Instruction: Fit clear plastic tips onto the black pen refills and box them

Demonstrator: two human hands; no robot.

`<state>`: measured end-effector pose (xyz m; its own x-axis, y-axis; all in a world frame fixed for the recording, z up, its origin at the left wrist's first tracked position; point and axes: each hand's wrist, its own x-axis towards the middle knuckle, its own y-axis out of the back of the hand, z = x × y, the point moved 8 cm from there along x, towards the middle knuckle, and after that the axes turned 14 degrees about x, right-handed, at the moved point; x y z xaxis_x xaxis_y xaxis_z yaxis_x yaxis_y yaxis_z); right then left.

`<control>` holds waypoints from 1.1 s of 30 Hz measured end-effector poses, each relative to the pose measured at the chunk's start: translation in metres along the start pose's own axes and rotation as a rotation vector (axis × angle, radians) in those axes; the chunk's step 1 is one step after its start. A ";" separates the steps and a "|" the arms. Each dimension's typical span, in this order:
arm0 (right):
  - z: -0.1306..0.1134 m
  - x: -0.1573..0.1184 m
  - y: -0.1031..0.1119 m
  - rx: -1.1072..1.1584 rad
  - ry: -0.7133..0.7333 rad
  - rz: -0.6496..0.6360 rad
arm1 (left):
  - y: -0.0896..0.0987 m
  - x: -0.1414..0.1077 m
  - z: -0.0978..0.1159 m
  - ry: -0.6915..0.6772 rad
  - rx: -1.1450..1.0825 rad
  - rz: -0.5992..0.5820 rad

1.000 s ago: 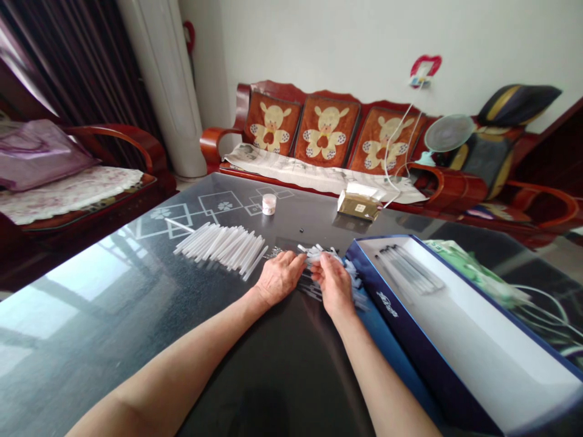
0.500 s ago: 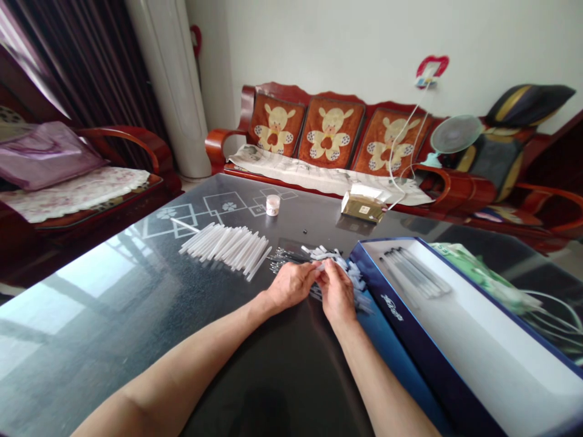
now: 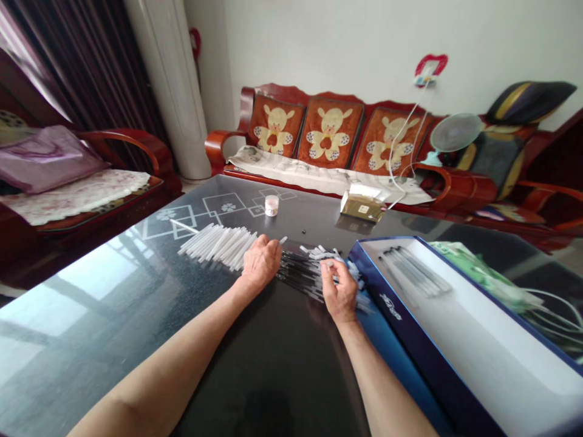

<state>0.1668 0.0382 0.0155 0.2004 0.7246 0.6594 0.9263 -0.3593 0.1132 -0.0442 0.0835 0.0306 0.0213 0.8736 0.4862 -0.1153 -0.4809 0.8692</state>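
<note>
Clock bearings are taken from each named spot, 12 o'clock being straight ahead of the wearer. The left hand (image 3: 262, 264) is set down on the dark glass tabletop (image 3: 95, 340), knuckles up and fingers curled forward. The grip is loosely closed, and whether anything is held in it cannot be told, the fingertips being hidden from this angle. A thin white tube (image 3: 283, 240) lies just past those fingers at about 1 o'clock. A row of white plastic tubes (image 3: 217, 246) lies side by side at the hand's 10 o'clock, just beside it.

The right hand (image 3: 337, 292) is held over a loose heap of pale plastic pieces (image 3: 324, 254), its thumb and fingertips drawn into a narrow pinch (any piece between them is too small to tell). The heap runs from 12 o'clock round to 3 o'clock of this hand. Black pen refills (image 3: 298, 276) are fanned out on the tabletop between the two hands.

A long blue-and-white box (image 3: 410, 315) stands open at the right hand's 3 o'clock, with a bundle of dark-tipped refills (image 3: 412, 270) lying inside. A small white jar (image 3: 272, 205) and a cardboard packet (image 3: 363, 206) are placed at 12 and 1 o'clock from the hands, well apart from them.
</note>
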 end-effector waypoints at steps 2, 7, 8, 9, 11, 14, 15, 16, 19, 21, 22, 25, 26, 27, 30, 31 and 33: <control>-0.005 -0.001 -0.003 -0.074 0.069 -0.033 | -0.002 0.004 -0.012 0.023 0.066 -0.029; -0.003 0.003 -0.002 -0.130 0.140 -0.014 | -0.012 0.005 -0.022 0.031 0.165 -0.144; -0.003 0.003 -0.002 -0.137 0.153 -0.008 | -0.012 0.004 -0.021 0.028 0.187 -0.153; -0.003 0.003 -0.003 -0.147 0.164 -0.005 | -0.012 0.004 -0.020 0.024 0.205 -0.157; -0.004 0.003 -0.005 -0.176 0.183 -0.015 | -0.013 0.003 -0.019 0.016 0.223 -0.161; -0.004 0.003 -0.007 -0.234 0.195 -0.046 | -0.016 0.004 -0.018 -0.005 0.233 -0.181; -0.003 0.004 -0.007 -0.258 0.190 -0.047 | -0.018 0.004 -0.018 -0.016 0.235 -0.190; -0.002 0.005 -0.005 -0.287 0.184 -0.044 | -0.019 0.004 -0.018 -0.027 0.235 -0.198; 0.002 0.012 0.002 -0.426 0.161 -0.061 | -0.021 0.005 -0.018 -0.048 0.232 -0.213; 0.007 0.021 0.004 -0.571 0.126 -0.129 | -0.022 0.005 -0.018 -0.045 0.239 -0.246; 0.010 0.026 0.004 -0.653 0.097 -0.174 | -0.023 0.005 -0.018 -0.042 0.249 -0.266; 0.020 0.040 0.005 -0.881 -0.026 -0.301 | -0.023 0.004 -0.018 -0.039 0.275 -0.319; 0.023 0.044 0.006 -0.938 -0.070 -0.333 | -0.023 0.004 -0.017 -0.038 0.277 -0.328; 0.025 0.047 0.007 -0.986 -0.111 -0.357 | -0.023 0.004 -0.017 -0.037 0.273 -0.335; 0.026 0.050 0.006 -1.067 -0.179 -0.398 | -0.023 0.004 -0.015 -0.037 0.248 -0.340; 0.026 0.049 0.006 -1.077 -0.184 -0.403 | -0.022 0.004 -0.015 -0.039 0.237 -0.332; 0.024 0.044 0.006 -1.076 -0.183 -0.402 | -0.020 0.003 -0.012 -0.047 0.219 -0.310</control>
<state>0.1891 0.0822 0.0270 0.0778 0.9423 0.3255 0.2016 -0.3346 0.9205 -0.0542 0.0971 0.0137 0.0675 0.9781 0.1967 0.1185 -0.2036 0.9719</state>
